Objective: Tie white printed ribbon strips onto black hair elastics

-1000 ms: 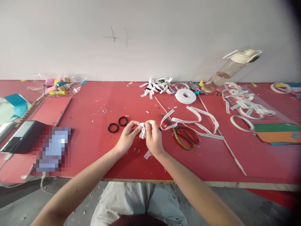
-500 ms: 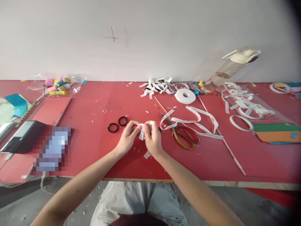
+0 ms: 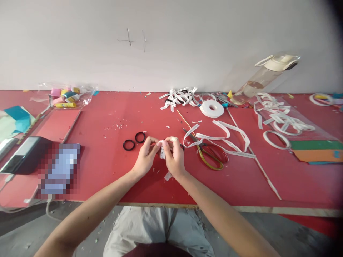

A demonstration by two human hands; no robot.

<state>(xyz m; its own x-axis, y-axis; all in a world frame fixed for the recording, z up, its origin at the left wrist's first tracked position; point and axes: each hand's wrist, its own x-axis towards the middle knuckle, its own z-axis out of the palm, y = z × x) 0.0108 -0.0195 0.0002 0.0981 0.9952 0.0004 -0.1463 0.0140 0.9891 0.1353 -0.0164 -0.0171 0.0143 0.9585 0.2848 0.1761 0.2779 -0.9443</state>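
My left hand (image 3: pixel 145 157) and my right hand (image 3: pixel 174 157) meet over the table's front middle. Both pinch a short white printed ribbon (image 3: pixel 162 153), thumbs side by side at its top. Part of a black ring shows beside my right fingers; whether it joins the ribbon is hidden. Two black rings (image 3: pixel 129 145) lie left of my hands. To the right are scissors (image 3: pixel 212 162) with yellowish and red handles, blades partly under a long loose printed ribbon (image 3: pixel 235 151). A small ribbon scrap (image 3: pixel 168 176) lies below my right hand.
Behind are a pile of ribbon-tied black rings (image 3: pixel 180 97), a white tape roll (image 3: pixel 212 109) and a leaning bottle (image 3: pixel 264 78). More white ribbon (image 3: pixel 285 117) and coloured sheets (image 3: pixel 316 151) lie right. At left are a phone (image 3: pixel 60 169) and a bag of coloured pieces (image 3: pixel 66 97).
The ribbon between my fingers has shifted slightly, and its printed face now looks flatter and straighter. My hands stay in nearly the same place, still pinching it.
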